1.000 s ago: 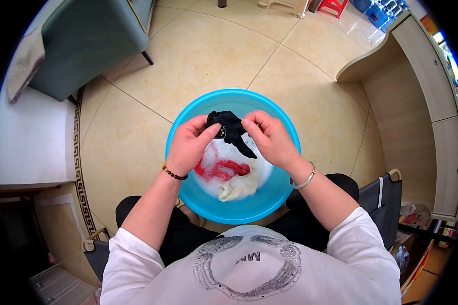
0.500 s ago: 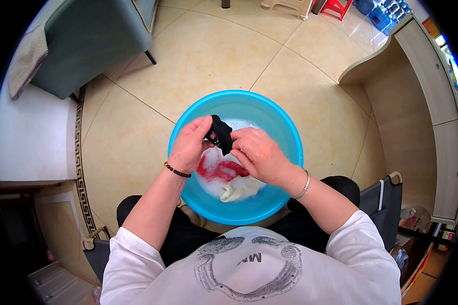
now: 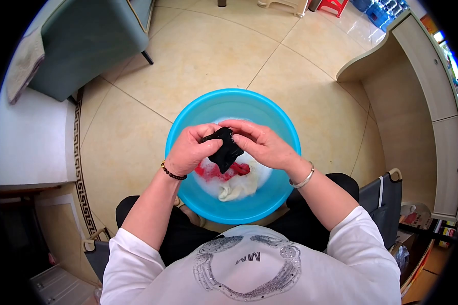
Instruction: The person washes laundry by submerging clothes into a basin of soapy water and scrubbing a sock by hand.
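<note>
Over the blue basin (image 3: 285, 119), a small wet black sock (image 3: 225, 155) is stretched between my two hands. My left hand (image 3: 194, 147) pinches its left side between thumb and fingers. On the other side, my right hand (image 3: 262, 145) grips its upper right edge, with the thumb pressed toward the fingers. Below them, a red cloth (image 3: 241, 169) lies in soapy water. Closer to me, a cream-white cloth (image 3: 229, 193) lies partly under foam (image 3: 249, 187).
The basin stands on tiled floor (image 3: 208, 51) between my knees. A grey-green chair (image 3: 91, 46) is at the far left, a wooden cabinet (image 3: 407, 101) at the right. Stools (image 3: 285, 6) and blue water bottles (image 3: 379, 15) stand at the back.
Both hands have come lower and closer together. The black sock has turned and spread, so its pink pattern no longer shows and it now hangs over the red cloth.
</note>
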### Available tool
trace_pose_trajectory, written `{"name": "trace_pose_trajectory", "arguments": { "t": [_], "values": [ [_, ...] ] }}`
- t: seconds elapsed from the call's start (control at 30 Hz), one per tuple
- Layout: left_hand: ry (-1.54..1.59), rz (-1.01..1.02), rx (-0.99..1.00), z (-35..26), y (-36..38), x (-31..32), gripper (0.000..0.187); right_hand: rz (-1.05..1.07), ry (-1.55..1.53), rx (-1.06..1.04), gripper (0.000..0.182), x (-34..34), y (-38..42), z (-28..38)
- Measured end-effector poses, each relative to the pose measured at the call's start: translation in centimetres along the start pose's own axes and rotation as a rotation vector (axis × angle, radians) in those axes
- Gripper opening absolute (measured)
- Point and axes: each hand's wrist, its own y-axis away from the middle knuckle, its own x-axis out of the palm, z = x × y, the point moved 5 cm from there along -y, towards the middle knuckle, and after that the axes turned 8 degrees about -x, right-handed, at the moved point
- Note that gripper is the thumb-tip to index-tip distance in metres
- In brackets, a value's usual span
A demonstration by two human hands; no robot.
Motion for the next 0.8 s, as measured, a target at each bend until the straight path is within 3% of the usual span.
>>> {"name": "trace_pose_trajectory", "arguments": {
  "t": [0.17, 0.37, 0.43, 0.57, 0.63, 0.7, 0.77, 0.8],
  "values": [
    [-0.059, -0.02, 0.026, -0.6, 0.4, 0.5, 0.015, 0.091, -0.021, 0.008, 0.033, 0.2, 0.2, 0.7],
    [0.031, -0.012, -0.084, -1.2, 0.3, 1.1, 0.013, 0.084, -0.118, -0.052, 0.02, -0.3, 0.1, -0.1],
    [-0.118, 0.086, -0.206, -1.0, 0.4, 1.3, 0.02, 0.008, -0.076, 0.104, 0.015, -0.7, 0.1, -0.5],
    [-0.297, 0.29, -0.276, -0.2, 0.5, 2.9, 0.017, -0.072, 0.046, 0.063, 0.014, -0.3, -0.1, -0.3],
    [-0.668, 0.27, -0.491, 0.6, 0.6, 3.1, 0.018, 0.023, 0.193, -0.019, 0.015, 0.8, -0.1, 0.2],
    [-0.414, 0.169, -0.314, 0.9, 0.2, 2.7, 0.022, -0.014, 0.196, -0.017, 0.014, 0.5, -0.3, -0.6],
    [-0.127, 0.105, -0.205, 1.0, -0.1, 1.8, 0.024, -0.189, 0.039, -0.005, 0.018, -1.0, -1.0, -1.5],
    [0.101, 0.01, -0.256, 0.2, 0.3, 1.9, 0.025, -0.19, -0.134, 0.028, 0.026, -1.2, -1.3, -1.6]
  ]
}}
